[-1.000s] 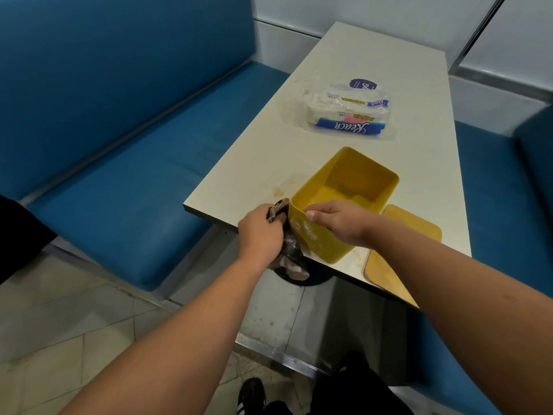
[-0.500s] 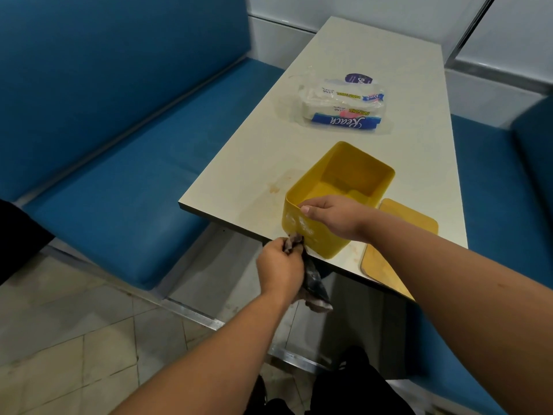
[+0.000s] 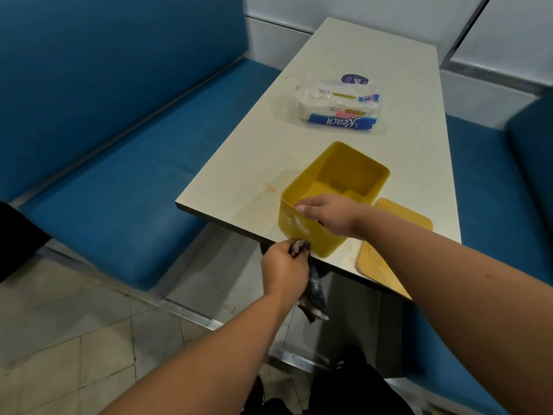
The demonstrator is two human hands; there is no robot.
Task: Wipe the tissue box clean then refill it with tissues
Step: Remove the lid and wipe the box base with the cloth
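An open yellow tissue box (image 3: 353,172) stands at the near edge of the white table (image 3: 344,70), its near wall streaked with pale smears. My right hand (image 3: 326,214) grips the box's near rim, thumb along the edge. My left hand (image 3: 284,268) clutches a dark grey rag (image 3: 314,292) and holds it against the bottom of the box's near wall, with the rag's tail hanging below the table edge. The yellow lid (image 3: 392,235) lies flat to the right of the box. A plastic pack of tissues (image 3: 341,109) lies farther back on the table.
Blue padded benches flank the table, one on the left (image 3: 119,181) and one on the right (image 3: 493,190). A brownish stain (image 3: 270,187) marks the tabletop left of the box. Tiled floor (image 3: 59,354) lies below, with my dark trousers at the bottom.
My left hand has dragged the rag down the box's near wall, from the upper left corner to its lower edge. My right hand has kept its grip on the rim.
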